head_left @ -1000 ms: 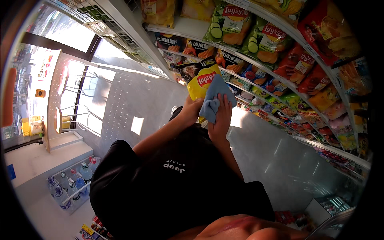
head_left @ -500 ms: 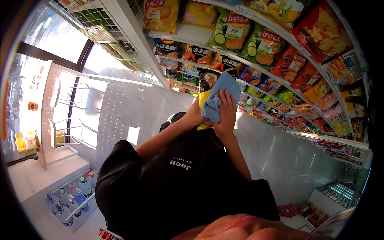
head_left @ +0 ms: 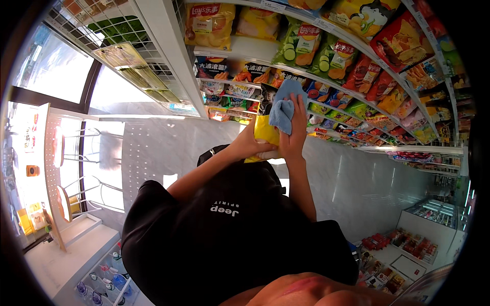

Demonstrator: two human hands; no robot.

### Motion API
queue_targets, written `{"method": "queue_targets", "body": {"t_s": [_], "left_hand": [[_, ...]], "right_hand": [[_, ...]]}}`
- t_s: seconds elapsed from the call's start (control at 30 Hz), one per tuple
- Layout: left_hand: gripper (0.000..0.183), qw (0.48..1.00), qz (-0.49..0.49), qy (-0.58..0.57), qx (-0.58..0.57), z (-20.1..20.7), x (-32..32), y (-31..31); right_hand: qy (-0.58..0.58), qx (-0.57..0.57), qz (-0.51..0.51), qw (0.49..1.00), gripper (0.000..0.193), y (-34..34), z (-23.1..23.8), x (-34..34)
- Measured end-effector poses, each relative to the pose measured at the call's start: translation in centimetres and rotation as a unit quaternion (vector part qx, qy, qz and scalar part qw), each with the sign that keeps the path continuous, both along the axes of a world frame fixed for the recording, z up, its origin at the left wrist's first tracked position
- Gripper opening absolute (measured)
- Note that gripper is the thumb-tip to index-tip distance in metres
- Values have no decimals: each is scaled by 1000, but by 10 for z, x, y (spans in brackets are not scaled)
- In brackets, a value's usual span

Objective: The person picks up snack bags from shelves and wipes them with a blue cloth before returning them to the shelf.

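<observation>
A black and yellow snack bag (head_left: 262,126) is held upright in front of my chest. My left hand (head_left: 249,144) grips its lower left side, fingers wrapped behind and partly hidden. A folded light blue cloth (head_left: 284,111) lies against the right part of the bag. My right hand (head_left: 297,125) holds this cloth, its fingers bent over it and pressing it on the bag's front. The far edge of the cloth sticks up past the top of the bag.
Shelves of snack bags (head_left: 312,45) curve across the front and right. A wire-mesh rack (head_left: 120,51) stands at the upper left. Lower left are a white counter (head_left: 66,257) and a bin of bottles (head_left: 109,278). Stools (head_left: 64,204) stand by the window. Packaged goods (head_left: 416,244) sit lower right.
My right hand and the cloth have shifted slightly up the bag's right side, uncovering more of its yellow lower part. My left hand still grips the bag.
</observation>
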State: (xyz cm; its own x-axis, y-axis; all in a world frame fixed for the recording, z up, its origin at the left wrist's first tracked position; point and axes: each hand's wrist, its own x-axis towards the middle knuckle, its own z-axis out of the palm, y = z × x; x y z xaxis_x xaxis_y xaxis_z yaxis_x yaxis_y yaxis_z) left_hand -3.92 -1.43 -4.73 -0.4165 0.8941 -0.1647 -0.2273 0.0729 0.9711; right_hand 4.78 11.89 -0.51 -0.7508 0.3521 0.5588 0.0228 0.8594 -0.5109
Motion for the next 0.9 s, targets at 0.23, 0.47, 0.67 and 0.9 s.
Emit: {"method": "queue_targets", "body": {"t_s": [0.23,0.47,0.67,0.9], "left_hand": [[88,993,-64,-43,91,-8,-17,-30],[93,959,-111,-251,68,-10,-21,-43],[76,967,-96,-228,65,-23,-22,-44],[77,947,-135,-284,67,-14,-18,-31]], "right_hand": [[-101,118,31,987,45,-44,6,1],[-121,24,-28,992,41,-89,-6,18],[-141,-30,-64,987,38,-112,-10,38],[-51,-119,-188,974,47,-113,-26,62]]}}
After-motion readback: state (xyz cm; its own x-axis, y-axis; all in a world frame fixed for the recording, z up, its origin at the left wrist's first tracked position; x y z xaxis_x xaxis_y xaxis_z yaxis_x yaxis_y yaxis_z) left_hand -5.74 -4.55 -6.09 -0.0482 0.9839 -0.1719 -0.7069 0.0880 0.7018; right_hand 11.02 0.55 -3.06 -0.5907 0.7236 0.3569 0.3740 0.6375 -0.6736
